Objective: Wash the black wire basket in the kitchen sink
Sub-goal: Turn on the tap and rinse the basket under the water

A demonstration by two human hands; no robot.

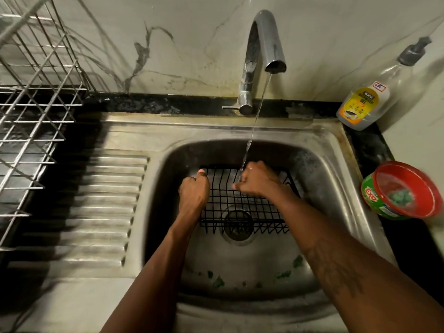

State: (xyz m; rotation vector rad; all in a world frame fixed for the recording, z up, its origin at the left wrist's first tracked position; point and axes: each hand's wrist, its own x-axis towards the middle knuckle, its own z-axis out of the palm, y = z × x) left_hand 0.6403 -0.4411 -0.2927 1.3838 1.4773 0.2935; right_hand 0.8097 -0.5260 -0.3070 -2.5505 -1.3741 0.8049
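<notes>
Head view. Black wire basket (242,205) sits in the basin of the steel sink (168,133), over the drain (237,233). Open side up, floor grid facing the camera. Long axis appears to run left-right across the basin.

Left hand (193,194): fingers curled round the basket's left rim, thumb up, gripping it.

Right hand (258,181): inside the basket, fingers curled down onto the grid; cannot tell whether they hook a wire.

Tap (264,44) running; water stream (254,121) lands at the right hand's fingers.

Surroundings: silver dish rack (36,104) at left, soap bottle (362,104) and red tub (403,191) at right, green scraps (218,282) on the basin floor.
</notes>
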